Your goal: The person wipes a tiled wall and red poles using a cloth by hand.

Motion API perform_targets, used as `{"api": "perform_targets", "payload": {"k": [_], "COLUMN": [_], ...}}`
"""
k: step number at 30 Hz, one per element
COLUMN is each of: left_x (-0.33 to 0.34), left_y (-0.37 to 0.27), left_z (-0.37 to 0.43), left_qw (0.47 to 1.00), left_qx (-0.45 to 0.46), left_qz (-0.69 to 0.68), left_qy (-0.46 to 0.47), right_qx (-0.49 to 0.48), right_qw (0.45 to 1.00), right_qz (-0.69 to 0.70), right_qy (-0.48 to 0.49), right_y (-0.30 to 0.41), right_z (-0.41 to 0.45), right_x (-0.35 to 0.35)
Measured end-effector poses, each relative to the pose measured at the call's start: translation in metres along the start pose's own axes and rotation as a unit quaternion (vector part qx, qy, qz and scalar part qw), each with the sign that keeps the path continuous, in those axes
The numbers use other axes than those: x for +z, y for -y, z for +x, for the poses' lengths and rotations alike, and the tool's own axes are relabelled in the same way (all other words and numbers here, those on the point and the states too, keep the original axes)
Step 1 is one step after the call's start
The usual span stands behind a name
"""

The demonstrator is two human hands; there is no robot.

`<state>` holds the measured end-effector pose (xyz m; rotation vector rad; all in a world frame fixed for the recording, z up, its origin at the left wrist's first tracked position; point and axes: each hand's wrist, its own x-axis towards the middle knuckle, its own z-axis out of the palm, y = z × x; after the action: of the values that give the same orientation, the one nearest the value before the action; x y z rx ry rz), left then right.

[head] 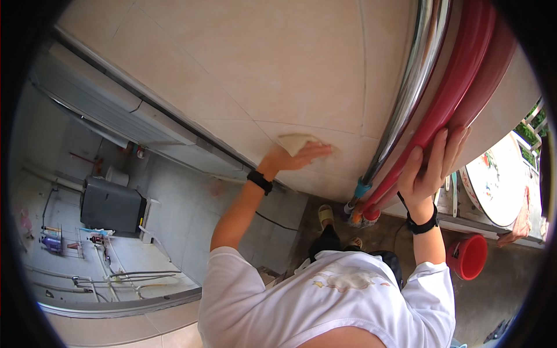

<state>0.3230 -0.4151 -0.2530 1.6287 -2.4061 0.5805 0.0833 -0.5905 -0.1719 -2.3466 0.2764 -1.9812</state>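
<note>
My left hand (pixel 298 157) presses a pale cloth (pixel 296 142) against the beige tiled wall (pixel 304 78); the fingers are slightly blurred. My right hand (pixel 433 163) rests on two red poles (pixel 452 104) that lean along the wall, its fingers spread over them. A shiny metal pole (pixel 413 74) stands beside the red ones, between them and my left hand. The poles' lower ends meet at the floor by mop heads (pixel 364 221), near my feet. A black band is round each wrist.
A red bucket (pixel 472 257) stands on the floor at the right. Above it, a ledge holds a large patterned basin (pixel 494 187), a toothbrush (pixel 454 195) and a reddish cloth (pixel 520 222). On the left, a doorway frame borders a room with a dark grey box (pixel 112 206) and pipes.
</note>
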Motion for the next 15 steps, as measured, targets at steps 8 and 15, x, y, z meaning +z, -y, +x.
{"api": "perform_targets", "payload": {"k": [8, 15], "left_x": [-0.032, 0.009], "left_y": [0.029, 0.008], "left_z": [0.011, 0.024], "left_qw": [0.872, 0.769], "left_qx": [-0.189, -0.38], "left_qz": [0.262, 0.128], "left_qy": [-0.368, -0.497], "right_qx": [-0.003, -0.017], "right_qw": [1.0, 0.999], "right_qz": [0.002, -0.038], "right_qy": [0.005, 0.014], "right_y": [0.0, 0.0], "right_z": [-0.001, -0.001], "right_x": [-0.001, 0.002]}}
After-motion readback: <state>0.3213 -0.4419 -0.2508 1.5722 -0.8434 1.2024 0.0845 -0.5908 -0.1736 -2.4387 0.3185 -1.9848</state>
